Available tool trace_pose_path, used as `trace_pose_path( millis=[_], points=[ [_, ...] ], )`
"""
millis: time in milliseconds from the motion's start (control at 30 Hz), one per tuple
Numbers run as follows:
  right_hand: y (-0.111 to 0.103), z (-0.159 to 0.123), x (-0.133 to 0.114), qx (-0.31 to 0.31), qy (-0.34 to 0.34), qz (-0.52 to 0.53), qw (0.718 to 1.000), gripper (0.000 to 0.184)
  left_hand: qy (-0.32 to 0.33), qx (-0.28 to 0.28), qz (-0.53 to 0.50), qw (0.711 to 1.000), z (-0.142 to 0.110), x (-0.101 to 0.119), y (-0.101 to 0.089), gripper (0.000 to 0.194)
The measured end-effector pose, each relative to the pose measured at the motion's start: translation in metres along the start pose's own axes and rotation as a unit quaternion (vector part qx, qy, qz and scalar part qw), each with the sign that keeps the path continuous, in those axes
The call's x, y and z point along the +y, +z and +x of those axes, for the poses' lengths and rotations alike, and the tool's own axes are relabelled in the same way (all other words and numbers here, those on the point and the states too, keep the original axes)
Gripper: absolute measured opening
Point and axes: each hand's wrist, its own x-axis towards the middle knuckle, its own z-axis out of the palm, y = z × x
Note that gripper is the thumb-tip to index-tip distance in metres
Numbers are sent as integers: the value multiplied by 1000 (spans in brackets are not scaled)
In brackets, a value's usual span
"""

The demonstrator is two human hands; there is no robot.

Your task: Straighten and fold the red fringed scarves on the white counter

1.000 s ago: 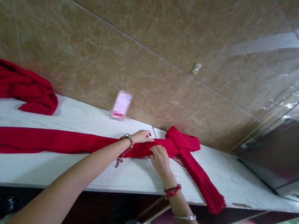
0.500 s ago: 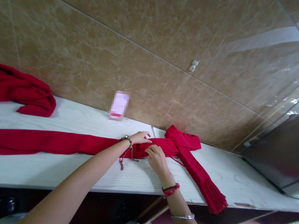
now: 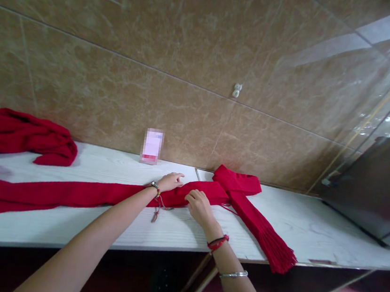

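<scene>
A long red scarf [image 3: 89, 194] runs from the left edge to the right part of the white countertop. Its right portion is folded over itself, with one pleated, fringed end [image 3: 282, 258] hanging over the front edge. My left hand [image 3: 170, 181] rests at the scarf's far edge, fingers stretched out and thumb apart. Just right of it, my right hand [image 3: 200, 207] has its fingers curled down on the near edge of the scarf, seemingly pinching the fabric; the fingertips are partly hidden.
A bunched red cloth [image 3: 21, 136] lies at the back left. A phone-like pink item [image 3: 152, 146], blurred out, leans on the tiled wall [image 3: 123, 94]. A dark grey box-shaped object [image 3: 378, 187] stands at the right end of the white countertop [image 3: 313, 227]. Open shelves lie below.
Both hands have shifted left along the scarf, the left one further, so the gap between them is wider. The camera view has tilted slightly. The scarf's folded right part keeps its shape.
</scene>
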Motion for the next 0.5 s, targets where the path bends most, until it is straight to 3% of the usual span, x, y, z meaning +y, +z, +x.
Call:
trace_pose_path(
  millis=[67, 133, 267, 400, 500],
  points=[
    [0, 0, 0, -2, 5, 10, 1000, 22, 14, 41, 38, 998, -15, 1, -5, 40],
    [2, 0, 1, 4, 14, 22, 1000, 23, 80, 50, 88, 992, -31, 3, -8, 41],
    [10, -2, 5, 14, 30, 23, 999, 36, 207, -43, 152, 965, -53, 5, -15, 43],
    [18, -6, 7, -6, 43, -4, 999, 40, 176, -135, 183, 958, -58, 2, -19, 40],
    [21, -7, 7, -17, 48, -24, 998, 42, 89, -143, 210, 963, -59, 1, -18, 45]
  ],
)
